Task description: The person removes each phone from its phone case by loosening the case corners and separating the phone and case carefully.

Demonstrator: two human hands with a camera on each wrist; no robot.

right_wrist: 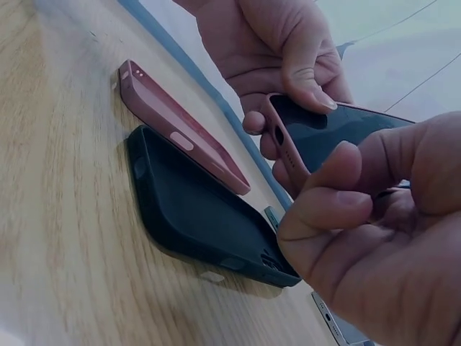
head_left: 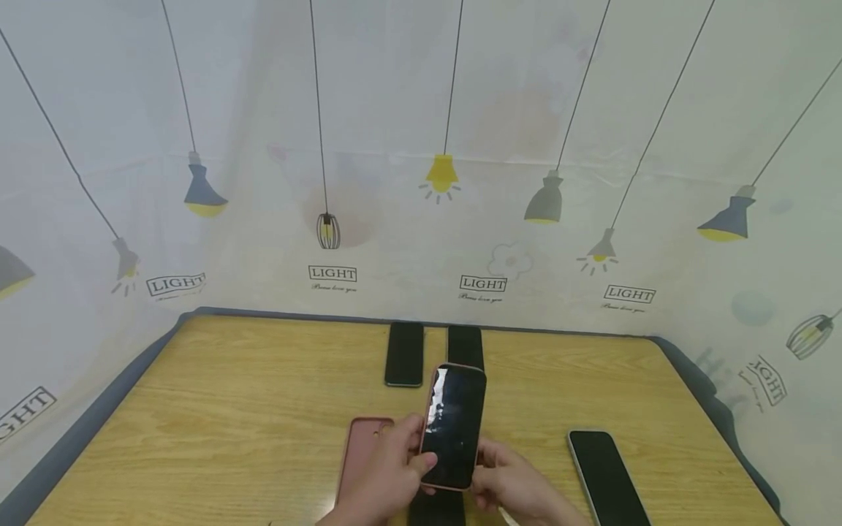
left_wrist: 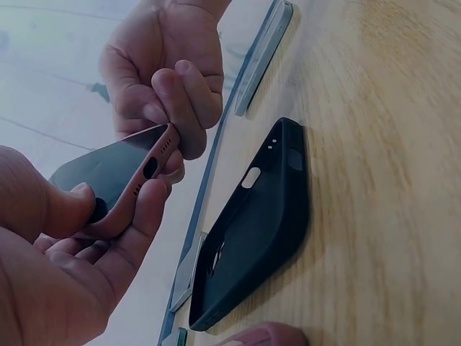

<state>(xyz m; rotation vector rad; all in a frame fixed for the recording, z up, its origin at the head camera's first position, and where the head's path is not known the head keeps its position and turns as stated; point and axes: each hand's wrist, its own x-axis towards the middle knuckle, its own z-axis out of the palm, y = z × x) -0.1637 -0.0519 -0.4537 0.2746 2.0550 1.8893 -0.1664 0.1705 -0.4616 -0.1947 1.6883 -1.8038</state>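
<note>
A smartphone (head_left: 454,424) with a dark screen sits in a pink phone case, held tilted above the table. My left hand (head_left: 395,467) grips it along the left side, thumb over the screen's lower corner and fingers beneath. At the opposite lower corner, my right hand (head_left: 513,482) pinches the case's edge with curled fingers. The left wrist view shows the port cutout and speaker holes in the case's bottom edge. Below the hands, a black phone case (left_wrist: 252,231) lies with its hollow side up. Beside it on the left is another pink case (right_wrist: 173,126), also hollow side up.
On the wooden table (head_left: 230,394), a phone (head_left: 608,475) with a pale frame lies to the right. Two dark phone-shaped slabs, one on the left (head_left: 404,354) and one on the right (head_left: 465,347), lie at the back edge. A lamp-printed curtain (head_left: 395,109) hangs behind.
</note>
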